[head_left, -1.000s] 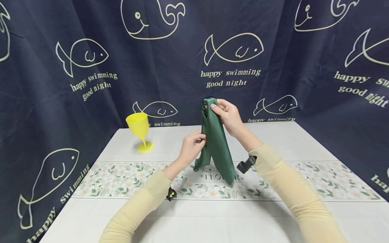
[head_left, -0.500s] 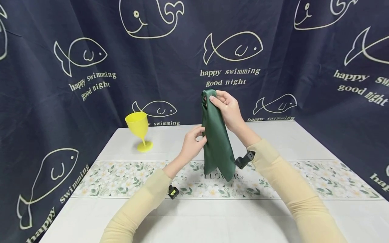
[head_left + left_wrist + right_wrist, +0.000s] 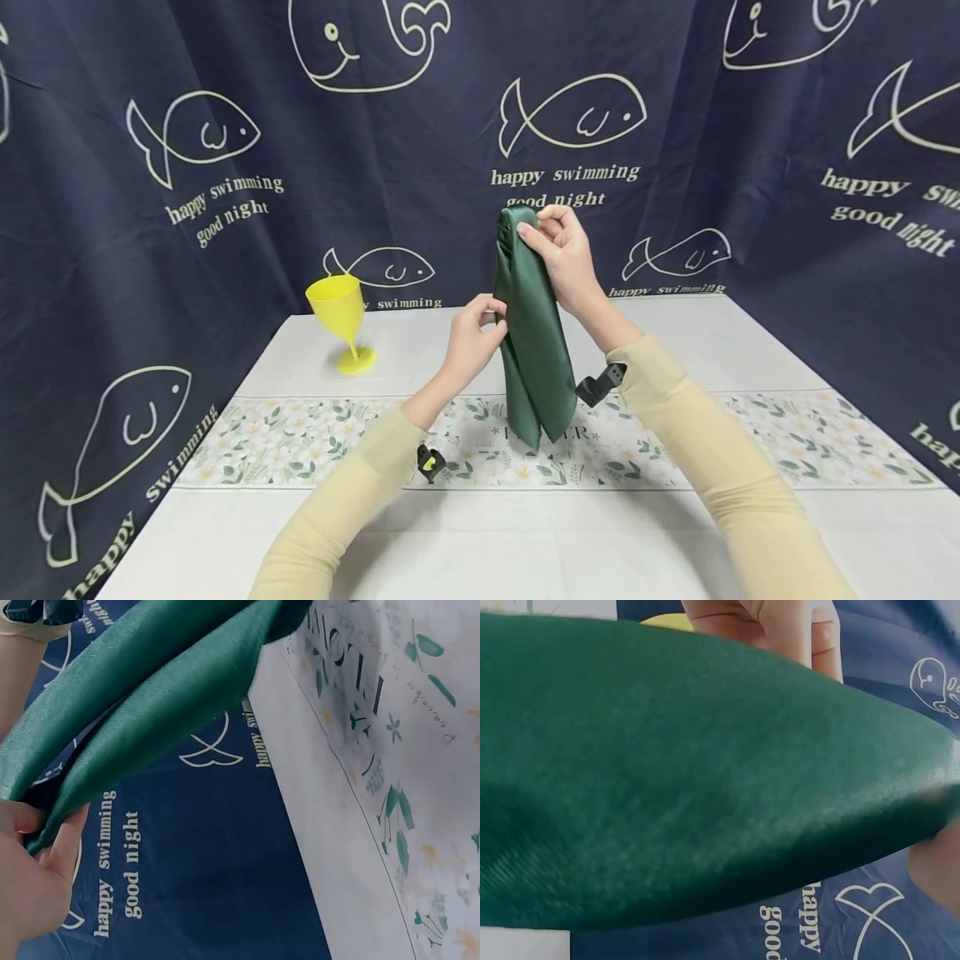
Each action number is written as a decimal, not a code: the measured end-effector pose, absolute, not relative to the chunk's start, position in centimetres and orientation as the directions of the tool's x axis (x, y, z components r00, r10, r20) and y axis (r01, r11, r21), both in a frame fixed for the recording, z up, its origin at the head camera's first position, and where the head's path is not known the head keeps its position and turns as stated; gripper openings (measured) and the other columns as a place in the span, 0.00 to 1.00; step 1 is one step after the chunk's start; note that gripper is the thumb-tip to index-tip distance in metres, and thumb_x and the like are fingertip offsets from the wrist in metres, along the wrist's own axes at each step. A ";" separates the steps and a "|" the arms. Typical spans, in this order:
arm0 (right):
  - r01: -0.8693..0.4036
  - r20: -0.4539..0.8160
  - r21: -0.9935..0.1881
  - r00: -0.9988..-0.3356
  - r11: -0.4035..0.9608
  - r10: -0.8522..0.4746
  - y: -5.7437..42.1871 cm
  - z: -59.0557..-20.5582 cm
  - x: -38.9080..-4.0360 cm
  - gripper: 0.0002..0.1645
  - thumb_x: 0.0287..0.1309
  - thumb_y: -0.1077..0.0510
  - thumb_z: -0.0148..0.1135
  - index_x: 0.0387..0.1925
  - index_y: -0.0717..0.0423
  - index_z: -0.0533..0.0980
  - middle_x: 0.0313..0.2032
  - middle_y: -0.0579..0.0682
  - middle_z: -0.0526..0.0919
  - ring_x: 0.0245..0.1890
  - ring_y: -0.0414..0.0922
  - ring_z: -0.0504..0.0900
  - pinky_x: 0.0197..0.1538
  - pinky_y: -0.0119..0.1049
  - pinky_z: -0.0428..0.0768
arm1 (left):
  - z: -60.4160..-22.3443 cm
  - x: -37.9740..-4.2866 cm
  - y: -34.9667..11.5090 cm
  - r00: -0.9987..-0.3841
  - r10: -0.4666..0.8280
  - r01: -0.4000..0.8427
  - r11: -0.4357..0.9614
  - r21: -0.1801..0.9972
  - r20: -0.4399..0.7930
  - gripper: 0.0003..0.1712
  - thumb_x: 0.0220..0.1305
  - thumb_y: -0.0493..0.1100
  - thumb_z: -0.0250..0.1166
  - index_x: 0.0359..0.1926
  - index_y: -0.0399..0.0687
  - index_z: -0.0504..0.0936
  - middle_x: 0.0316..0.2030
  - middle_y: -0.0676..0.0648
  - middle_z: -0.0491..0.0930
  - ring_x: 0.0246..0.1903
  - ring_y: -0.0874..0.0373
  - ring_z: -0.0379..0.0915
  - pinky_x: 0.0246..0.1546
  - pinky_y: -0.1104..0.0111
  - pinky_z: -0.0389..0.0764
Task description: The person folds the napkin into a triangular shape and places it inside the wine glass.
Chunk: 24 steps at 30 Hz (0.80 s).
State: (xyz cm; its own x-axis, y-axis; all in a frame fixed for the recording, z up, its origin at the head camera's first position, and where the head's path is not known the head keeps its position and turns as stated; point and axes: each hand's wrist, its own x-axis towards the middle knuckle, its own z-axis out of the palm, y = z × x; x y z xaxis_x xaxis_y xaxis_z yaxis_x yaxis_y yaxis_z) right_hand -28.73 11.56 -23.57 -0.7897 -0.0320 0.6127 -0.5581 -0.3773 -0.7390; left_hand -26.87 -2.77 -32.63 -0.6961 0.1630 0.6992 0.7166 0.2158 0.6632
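Note:
A dark green satin scarf hangs folded over at the top, its two pointed tails dangling over the table's flowered strip. My right hand pinches it near the upper fold, thumb in front. Lower down, on the left, my left hand pinches the edge of one tail between thumb and fingers. The left wrist view shows that left hand gripping the cloth's edge, with a gap between the two layers. In the right wrist view the scarf fills most of the picture and hides most of the right hand.
A yellow plastic goblet stands upright at the back left of the white table. A floral printed band crosses the tabletop. Dark blue curtains with fish drawings enclose the back and sides.
Both hands have lifted the scarf somewhat higher. The left fingers loosened and then pinched the edge again; the rear tail has unfurled and hangs straighter beside the front one.

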 end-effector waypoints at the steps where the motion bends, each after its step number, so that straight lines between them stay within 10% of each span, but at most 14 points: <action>1: -0.559 0.613 -0.738 -0.789 -0.377 -0.031 11.5 -23.5 -28.8 0.12 0.61 0.70 0.54 0.37 0.51 0.65 0.34 0.43 0.80 0.32 0.37 0.81 0.30 0.26 0.79 | -32.6 -27.0 -2.8 -0.693 0.164 0.720 0.207 0.663 0.702 0.04 0.57 0.26 0.59 0.34 0.33 0.77 0.41 0.37 0.78 0.41 0.48 0.79 0.43 0.69 0.81; 8: -0.570 0.612 -0.742 -0.790 -0.353 -0.012 11.2 -23.4 -29.0 0.13 0.60 0.71 0.54 0.36 0.50 0.65 0.36 0.42 0.80 0.35 0.36 0.80 0.32 0.25 0.79 | -32.4 -27.4 -2.7 -0.710 0.139 0.704 0.140 0.696 0.691 0.09 0.59 0.26 0.59 0.38 0.31 0.66 0.41 0.34 0.73 0.41 0.43 0.79 0.42 0.60 0.82; 24: -0.569 0.616 -0.750 -0.787 -0.337 -0.040 11.3 -24.2 -29.3 0.13 0.60 0.70 0.56 0.36 0.50 0.65 0.33 0.41 0.81 0.34 0.37 0.79 0.33 0.26 0.78 | -29.9 -25.3 -3.5 -0.742 0.213 0.668 0.158 0.727 0.635 0.10 0.67 0.36 0.56 0.42 0.30 0.75 0.44 0.34 0.75 0.47 0.44 0.74 0.50 0.61 0.78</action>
State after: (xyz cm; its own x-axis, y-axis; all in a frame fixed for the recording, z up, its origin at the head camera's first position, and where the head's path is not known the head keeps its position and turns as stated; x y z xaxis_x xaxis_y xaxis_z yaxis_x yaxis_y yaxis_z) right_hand -29.26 11.30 -24.16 -0.7870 -0.0405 0.6156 -0.5692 -0.3371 -0.7499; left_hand -25.31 -3.49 -29.85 -0.7424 0.2128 0.6352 0.6677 0.1581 0.7274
